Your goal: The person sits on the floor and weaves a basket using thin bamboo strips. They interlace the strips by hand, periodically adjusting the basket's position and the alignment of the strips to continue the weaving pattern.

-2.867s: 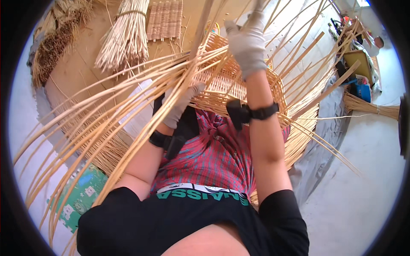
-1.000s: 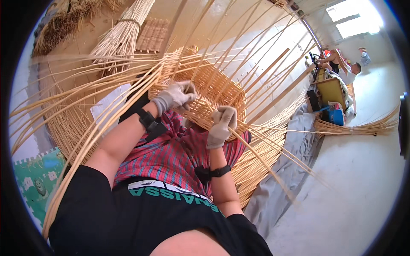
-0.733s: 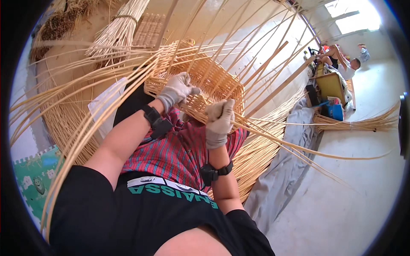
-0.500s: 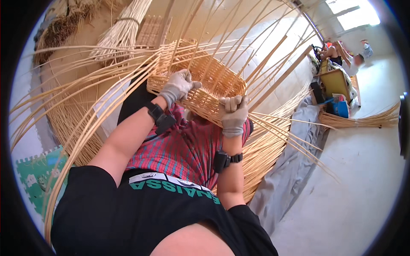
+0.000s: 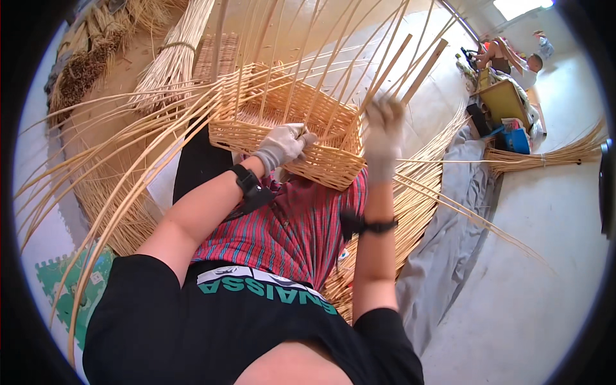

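A half-woven wicker basket (image 5: 256,136) rests across my lap, with long loose canes (image 5: 154,128) fanning out to its left and upright stakes rising from its far side. My left hand (image 5: 284,146), in a pale work glove, is closed over the near rim of the basket, thumb and fingers pinching the weave. My right hand (image 5: 384,131), gloved as well, is off the rim, beside the basket's right end near the upright stakes. Motion smears its fingers, so whether it holds a strand cannot be seen. Each wrist wears a black strap device.
A tied bundle of pale canes (image 5: 170,64) lies at the far left, by darker bundles (image 5: 86,77). More canes (image 5: 417,212) lie to my right, beside a grey cloth (image 5: 443,250). Far right are a blue container (image 5: 515,141), another cane bundle (image 5: 552,157) and a seated person (image 5: 523,70).
My right hand has let go of the near rim and moved up and right. My left hand has shifted right along the rim. The basket has moved slightly left.
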`<action>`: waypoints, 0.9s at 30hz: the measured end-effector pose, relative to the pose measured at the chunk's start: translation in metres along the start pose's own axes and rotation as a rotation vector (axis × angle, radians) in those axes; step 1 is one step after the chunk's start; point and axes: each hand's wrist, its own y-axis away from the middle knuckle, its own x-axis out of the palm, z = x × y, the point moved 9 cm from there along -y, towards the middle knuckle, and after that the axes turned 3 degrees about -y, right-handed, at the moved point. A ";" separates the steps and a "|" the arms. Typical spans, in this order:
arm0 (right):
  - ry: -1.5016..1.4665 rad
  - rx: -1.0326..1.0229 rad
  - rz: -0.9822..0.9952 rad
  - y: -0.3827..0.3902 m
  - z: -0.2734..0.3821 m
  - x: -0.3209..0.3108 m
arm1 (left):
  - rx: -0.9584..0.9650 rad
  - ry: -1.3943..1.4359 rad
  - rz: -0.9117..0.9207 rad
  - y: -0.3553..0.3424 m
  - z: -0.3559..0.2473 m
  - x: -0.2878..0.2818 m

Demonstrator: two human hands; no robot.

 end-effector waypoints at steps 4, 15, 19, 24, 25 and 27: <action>0.744 -0.684 0.179 -0.053 0.035 0.085 | -0.065 0.011 -0.049 -0.005 -0.001 0.004; -0.461 -0.126 -0.240 0.090 -0.040 -0.078 | 0.139 -0.506 -0.247 -0.021 -0.068 -0.024; -0.515 -0.042 0.024 0.107 -0.024 -0.037 | 0.014 -0.584 -0.453 -0.019 -0.077 -0.019; -0.281 0.172 -0.447 0.081 -0.029 -0.156 | 0.652 -0.309 -0.498 0.009 -0.103 -0.001; -0.378 0.214 -0.478 0.088 -0.036 -0.165 | 0.516 -0.242 -0.296 0.004 -0.095 0.028; -0.287 0.315 -0.370 0.089 -0.042 -0.171 | -0.019 -0.103 0.186 -0.003 -0.061 0.093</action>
